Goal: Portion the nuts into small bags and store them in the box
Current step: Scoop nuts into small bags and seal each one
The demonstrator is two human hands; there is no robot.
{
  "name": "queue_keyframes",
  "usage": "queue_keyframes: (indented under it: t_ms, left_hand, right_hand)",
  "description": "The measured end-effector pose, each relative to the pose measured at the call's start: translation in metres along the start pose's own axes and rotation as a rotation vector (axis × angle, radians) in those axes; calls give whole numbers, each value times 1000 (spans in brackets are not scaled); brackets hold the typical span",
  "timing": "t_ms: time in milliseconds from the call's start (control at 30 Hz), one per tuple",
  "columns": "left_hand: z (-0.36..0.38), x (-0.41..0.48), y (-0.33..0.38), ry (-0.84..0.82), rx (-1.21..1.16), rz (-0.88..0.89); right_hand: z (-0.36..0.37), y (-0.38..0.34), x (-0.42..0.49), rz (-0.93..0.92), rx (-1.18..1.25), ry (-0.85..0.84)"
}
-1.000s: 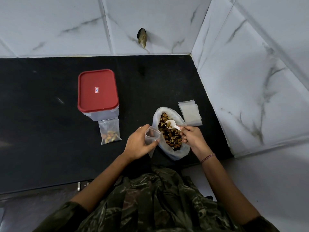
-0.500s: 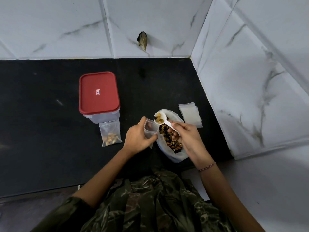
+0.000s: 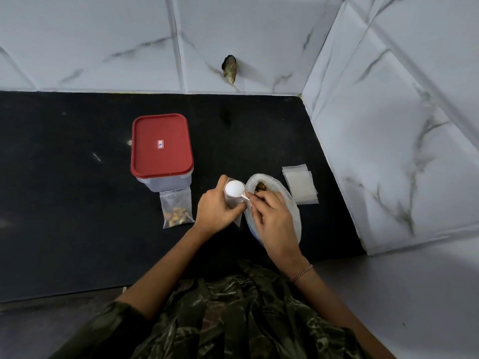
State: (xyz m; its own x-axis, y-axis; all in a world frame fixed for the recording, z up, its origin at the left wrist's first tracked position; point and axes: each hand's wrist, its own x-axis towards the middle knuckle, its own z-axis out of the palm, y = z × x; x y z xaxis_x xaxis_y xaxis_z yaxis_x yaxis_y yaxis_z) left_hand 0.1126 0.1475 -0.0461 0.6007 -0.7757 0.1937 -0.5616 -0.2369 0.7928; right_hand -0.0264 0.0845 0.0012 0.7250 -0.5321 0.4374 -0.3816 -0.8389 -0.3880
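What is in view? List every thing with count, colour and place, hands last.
counter: one, black, against tiled walls
box: one, clear with red lid, left of centre
filled bag: one, clear with nuts, in front of the box
nut bag: one, whitish, open, right of centre
small bag: one, clear, left of the nut bag
spoon: one, white, bowl down over the small bag
empty bags: one stack, clear, right of the nut bag
left hand: one, grips the small bag
right hand: one, pinches the spoon handle

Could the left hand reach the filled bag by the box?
Probably yes: the filled bag lies near the left hand, nothing between, but that hand grips an open bag.
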Motion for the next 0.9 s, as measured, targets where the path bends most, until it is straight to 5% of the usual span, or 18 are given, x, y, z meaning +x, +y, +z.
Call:
queue_keyframes:
  t_ms: [133,367,633,900]
  left_hand:
    - [-1,0,0,5,-1,13]
    - [-5,2,2,9,49,19]
    - [-13,-4,-7,34,63,30]
    - [-26,-23,-20,110,6,-15]
  right_hand:
    - [0,3,-2,-20,-25,23]
    - [-10,0,8,521,374,-71]
    - [-1,13,13,538,414,-159]
    - [23,20,33,507,318,-472]
